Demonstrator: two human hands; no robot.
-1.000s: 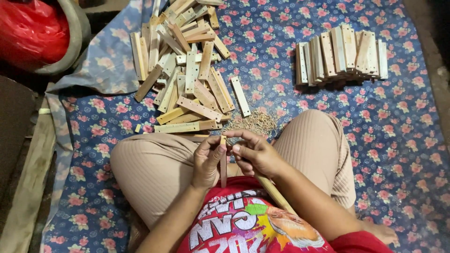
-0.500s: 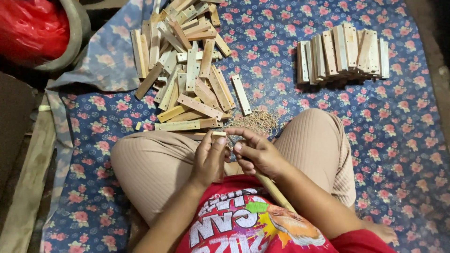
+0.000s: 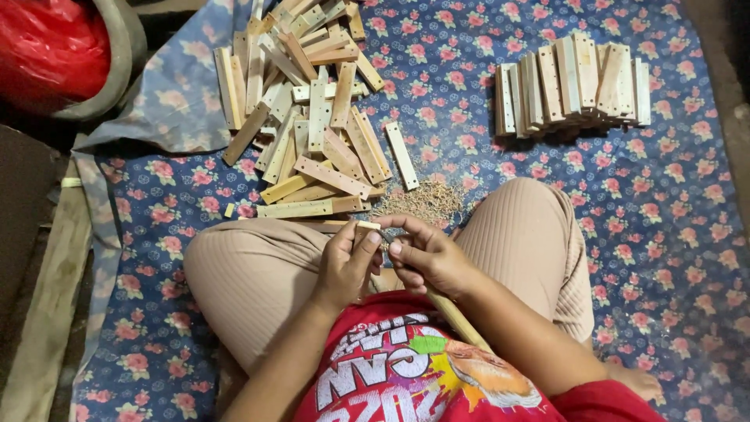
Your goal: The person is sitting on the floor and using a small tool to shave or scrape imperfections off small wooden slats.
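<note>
Wooden slat (image 3: 367, 227), short and pale, sits upright between both hands just above the lap of a person seated cross-legged on a blue floral cloth (image 3: 687, 258). Only its squared top end shows; the rest is hidden behind the fingers. The left hand (image 3: 344, 266) wraps around the slat from the 9 o'clock side, fingers curled together and clamped on it. The right hand (image 3: 428, 254) meets it from 3 o'clock, thumb and forefinger pinched close at the slat's top edge; whether they grip something small there is too fine to tell. A thin wooden stick (image 3: 457, 319) runs from under the right hand toward 5 o'clock, lying across the red printed shirt (image 3: 406, 375).

At 12 o'clock from the hands, touching the cloth just past the knees, lies a small heap of wood shavings (image 3: 418, 205). Beyond it, toward 11 o'clock, spreads a loose pile of slats (image 3: 312, 117), many with small holes drilled along their length, lying criss-crossed. One single slat (image 3: 401, 155) rests apart at the pile's right edge. Toward 1 o'clock, well apart from the pile, a neat row of slats (image 3: 574, 86) stands on edge, packed side by side. At far 10 o'clock, a red plastic bag (image 3: 47, 47) fills a round grey container.
</note>
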